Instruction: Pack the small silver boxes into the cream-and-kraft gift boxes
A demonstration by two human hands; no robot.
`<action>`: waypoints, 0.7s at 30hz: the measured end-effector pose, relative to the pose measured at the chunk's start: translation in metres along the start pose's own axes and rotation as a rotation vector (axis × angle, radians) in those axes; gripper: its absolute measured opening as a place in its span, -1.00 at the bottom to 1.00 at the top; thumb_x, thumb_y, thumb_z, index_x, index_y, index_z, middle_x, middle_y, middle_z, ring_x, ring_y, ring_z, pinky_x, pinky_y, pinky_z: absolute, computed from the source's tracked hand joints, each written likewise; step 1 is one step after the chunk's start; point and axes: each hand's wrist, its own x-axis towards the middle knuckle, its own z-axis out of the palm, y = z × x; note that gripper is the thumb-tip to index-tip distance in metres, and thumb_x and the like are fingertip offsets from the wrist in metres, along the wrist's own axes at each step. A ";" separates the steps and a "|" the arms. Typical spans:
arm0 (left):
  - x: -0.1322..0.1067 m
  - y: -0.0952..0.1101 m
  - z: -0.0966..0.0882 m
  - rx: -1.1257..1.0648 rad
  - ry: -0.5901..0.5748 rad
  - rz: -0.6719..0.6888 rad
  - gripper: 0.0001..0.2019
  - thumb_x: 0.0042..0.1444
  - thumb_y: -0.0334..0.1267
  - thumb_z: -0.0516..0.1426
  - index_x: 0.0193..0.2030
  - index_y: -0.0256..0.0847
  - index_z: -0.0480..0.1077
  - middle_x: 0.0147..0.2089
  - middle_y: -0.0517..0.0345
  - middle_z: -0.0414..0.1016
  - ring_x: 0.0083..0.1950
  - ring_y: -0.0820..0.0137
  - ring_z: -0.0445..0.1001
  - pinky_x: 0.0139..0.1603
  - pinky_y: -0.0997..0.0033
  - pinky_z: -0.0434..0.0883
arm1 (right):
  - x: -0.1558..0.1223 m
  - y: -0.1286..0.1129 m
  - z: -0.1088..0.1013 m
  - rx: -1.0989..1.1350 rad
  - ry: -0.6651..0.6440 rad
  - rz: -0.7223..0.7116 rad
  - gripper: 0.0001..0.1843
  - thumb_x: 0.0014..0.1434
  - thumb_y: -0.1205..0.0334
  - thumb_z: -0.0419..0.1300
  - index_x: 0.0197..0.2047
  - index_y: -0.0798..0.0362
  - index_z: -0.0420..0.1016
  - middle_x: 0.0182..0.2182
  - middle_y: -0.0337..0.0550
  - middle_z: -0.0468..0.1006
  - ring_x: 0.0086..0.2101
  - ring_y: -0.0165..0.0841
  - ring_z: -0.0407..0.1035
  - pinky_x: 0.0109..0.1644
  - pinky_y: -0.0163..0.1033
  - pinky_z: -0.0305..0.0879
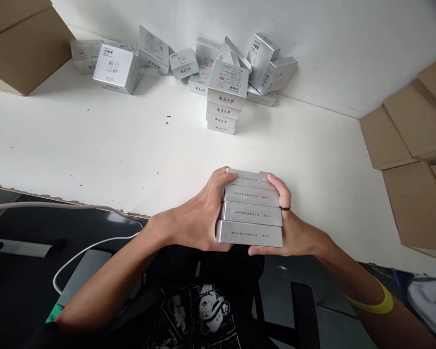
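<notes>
Between my two hands is a row of several silver tea boxes (252, 213), pressed side by side with their narrow printed faces toward me. My left hand (207, 211) grips the left ends, its thumb over the farthest box. On the right ends, my right hand (288, 218) is closed, a dark ring on one finger. The held boxes are at the table's near edge; whether they rest on it I cannot tell. Farther back, a separate stack of silver boxes (225, 99) stands upright on the white table (160, 140).
Loose silver boxes (116, 68) lie along the wall at the back, some tilted against each other. A large cardboard carton (25, 48) is at the far left. Several cardboard cartons (403, 140) stand at the right. A white cable (90, 242) hangs below the table's left front edge.
</notes>
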 end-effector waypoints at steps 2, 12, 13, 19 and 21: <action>0.002 0.006 -0.007 -0.008 0.028 0.031 0.15 -0.07 -0.13 0.41 0.45 0.09 -0.33 0.44 -0.23 -0.15 0.45 -0.21 0.18 0.28 -0.21 0.52 | -0.001 0.001 -0.001 0.047 0.007 -0.005 0.57 -0.08 -0.16 0.57 0.50 -0.45 -0.66 0.50 -0.06 -0.46 0.51 0.12 -0.37 0.50 0.38 0.03; 0.066 0.069 -0.036 0.368 -0.135 0.112 -0.01 -0.09 0.00 0.43 0.40 -0.23 0.07 0.34 -0.21 0.31 0.37 -0.23 0.28 0.41 -0.32 0.20 | -0.014 -0.010 -0.033 -0.097 0.128 0.192 0.65 -0.18 -0.24 0.59 0.51 -0.43 -0.68 0.55 -0.11 -0.58 0.52 0.12 -0.53 0.52 0.48 -0.25; 0.071 0.072 -0.033 0.378 -0.151 0.116 -0.01 -0.12 -0.03 0.45 0.39 -0.23 0.09 0.32 -0.20 0.34 0.35 -0.22 0.31 0.40 -0.31 0.21 | -0.012 -0.015 -0.035 -0.113 0.126 0.162 0.64 -0.16 -0.20 0.60 0.51 -0.44 -0.68 0.55 -0.13 -0.59 0.52 0.11 -0.52 0.52 0.47 -0.24; 0.070 0.066 -0.027 0.326 -0.073 0.188 0.04 -0.11 -0.06 0.47 0.42 -0.19 0.01 0.46 -0.22 0.20 0.52 -0.19 0.15 0.51 -0.28 0.10 | 0.003 -0.024 -0.040 -0.080 0.118 0.013 0.61 -0.18 -0.11 0.63 0.50 -0.48 -0.58 0.53 -0.14 -0.38 0.52 0.09 -0.37 0.54 0.37 -0.09; 0.060 0.056 -0.032 0.298 -0.016 0.148 0.15 -0.17 0.01 0.50 0.46 -0.14 -0.05 0.53 -0.27 0.05 0.58 -0.25 0.00 0.51 -0.33 0.12 | 0.002 -0.020 -0.042 -0.059 0.122 0.011 0.58 -0.18 -0.10 0.63 0.51 -0.46 -0.53 0.52 -0.12 -0.31 0.52 0.07 -0.34 0.54 0.35 -0.04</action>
